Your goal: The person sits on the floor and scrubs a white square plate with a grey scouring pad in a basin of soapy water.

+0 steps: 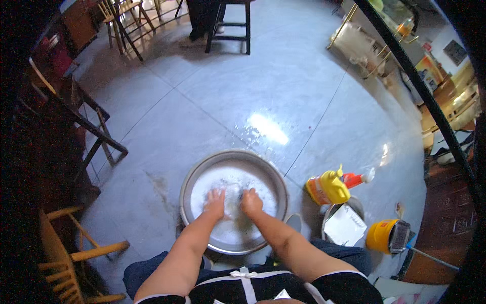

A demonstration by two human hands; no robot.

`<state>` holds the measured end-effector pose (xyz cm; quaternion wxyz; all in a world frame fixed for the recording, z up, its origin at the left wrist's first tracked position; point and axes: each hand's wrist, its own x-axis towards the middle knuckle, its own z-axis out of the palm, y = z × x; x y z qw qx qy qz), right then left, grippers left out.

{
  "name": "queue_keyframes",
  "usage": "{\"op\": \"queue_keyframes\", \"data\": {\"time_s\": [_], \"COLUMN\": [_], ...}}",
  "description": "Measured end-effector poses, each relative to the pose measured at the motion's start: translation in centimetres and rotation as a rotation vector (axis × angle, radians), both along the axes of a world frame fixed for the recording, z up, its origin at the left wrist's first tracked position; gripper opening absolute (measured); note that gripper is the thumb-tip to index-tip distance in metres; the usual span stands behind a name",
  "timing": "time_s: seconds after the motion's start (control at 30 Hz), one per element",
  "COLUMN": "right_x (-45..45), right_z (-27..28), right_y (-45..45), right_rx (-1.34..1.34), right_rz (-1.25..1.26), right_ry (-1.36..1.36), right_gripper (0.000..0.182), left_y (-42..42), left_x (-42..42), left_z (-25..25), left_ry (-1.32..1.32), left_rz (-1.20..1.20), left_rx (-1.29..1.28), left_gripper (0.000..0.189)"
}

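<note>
A wide round metal basin (186, 182) stands on the floor before me, holding water under white suds (224, 171). My left hand (215, 203) lies in the suds left of the middle, fingers apart and pointing away from me. Just to its right, my right hand (251, 201) is curled with the knuckles up. A small dark patch shows by its fingers, but I cannot make out whether it grips something. Between both hands is a blurred, clear-looking patch in the water; foam hides what lies beneath.
Right of the basin stand a yellow jug (328, 187), a red bottle (353, 180) and a metal container (357, 205) with a white sheet (345, 225) over it. A yellow bucket (379, 236) is farther right. Wooden chairs (60, 262) flank the left; a dark stool (228, 37) stands ahead.
</note>
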<state>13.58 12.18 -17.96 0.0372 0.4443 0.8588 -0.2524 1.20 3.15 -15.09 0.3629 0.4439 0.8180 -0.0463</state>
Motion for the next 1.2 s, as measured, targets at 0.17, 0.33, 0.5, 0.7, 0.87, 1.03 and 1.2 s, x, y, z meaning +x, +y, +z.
{"op": "queue_keyframes", "data": {"time_s": [0.17,0.33,0.5,0.7,0.87,1.03,1.2], "right_x": [-0.5,2.6,2.8,4.5,2.3,-3.4,1.5], "right_z": [1.6,1.0,2.6,1.9,2.2,-0.8,1.4], "right_y": [0.4,-2.5,-3.0,-2.8,-1.4,1.5,-0.4], "right_rx": [-0.177,-0.071,-0.087,-0.060,-0.080,0.040,-0.109], "right_rz": [0.032,0.164,0.144,0.082,0.087,0.064,0.058], "right_ry": [-0.101,0.150,0.117,0.129,0.148,0.177,0.039], "right_gripper": [0.039,0.051,0.037,0.034,0.033,0.022,0.020], "left_y": [-0.8,-1.1,-1.1,-0.6,-0.6,-0.8,-0.5], "left_x": [-0.4,-0.6,-0.9,0.3,0.0,0.3,0.3], "left_z": [0.3,1.2,1.0,0.6,0.6,-2.1,-0.5], "left_ry": [-0.031,-0.045,-0.003,0.018,0.032,0.035,-0.028], "left_rz": [0.037,0.015,-0.039,-0.060,-0.051,-0.060,-0.008], "left_rx": [-0.026,-0.028,-0.065,-0.037,-0.042,-0.016,-0.016], "left_gripper": [0.118,0.118,0.124,0.124,0.118,0.118,0.120]}}
